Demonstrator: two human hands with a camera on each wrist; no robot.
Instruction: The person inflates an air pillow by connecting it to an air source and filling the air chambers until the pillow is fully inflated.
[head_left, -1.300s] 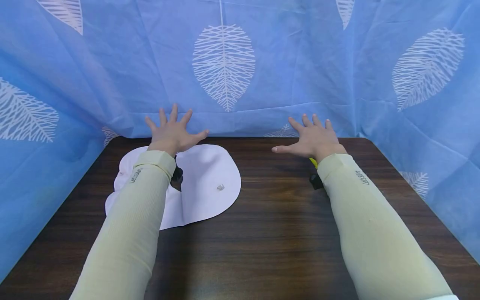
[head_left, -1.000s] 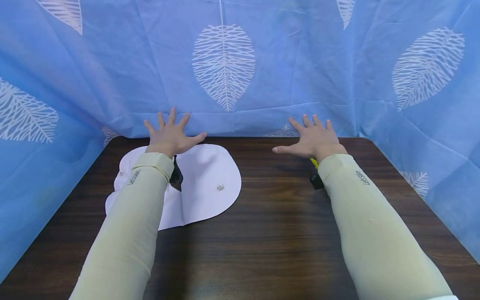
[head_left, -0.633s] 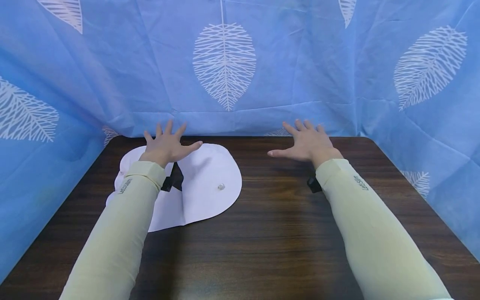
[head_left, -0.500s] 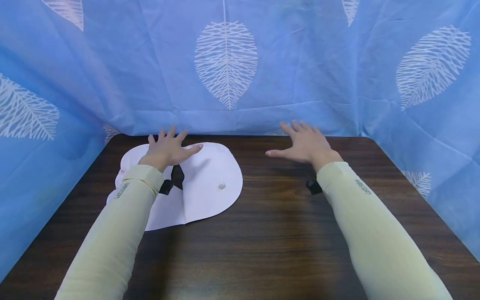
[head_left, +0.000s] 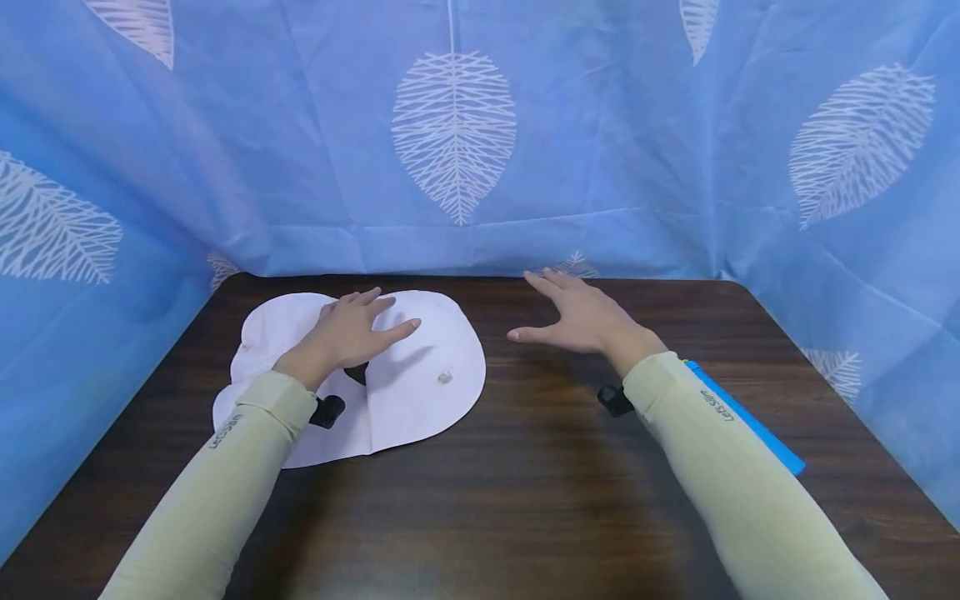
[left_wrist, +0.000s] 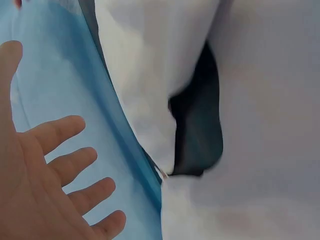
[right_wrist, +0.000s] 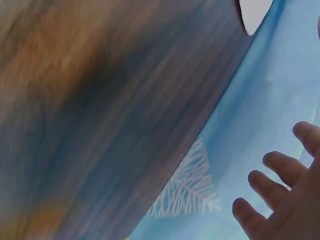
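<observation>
Where the dark wooden table [head_left: 525,500] lies nearest the person, two pale sleeved forearms reach out over its bare grain, and a flat blue strip [head_left: 750,421] lies on the wood just beside the right forearm, on the side away from the white fabric piece [head_left: 420,375]. That fabric piece, rounded and bib-like with a small metal snap [head_left: 444,377] on its right lobe, lies flat on the table's left half; a dark gap shows between its two lobes in the left wrist view [left_wrist: 197,120]. Over the fabric's far part is the left hand [head_left: 352,332], palm down with fingers straight and spread; whether it presses the cloth or hangs just above it cannot be told. To the right of the fabric and apart from it, the right hand [head_left: 577,318] hovers above bare wood, fingers extended and loosely spread, holding nothing. Beyond both hands, a blue curtain [head_left: 600,150] printed with white leaves closes off the table's far edge and sides.
</observation>
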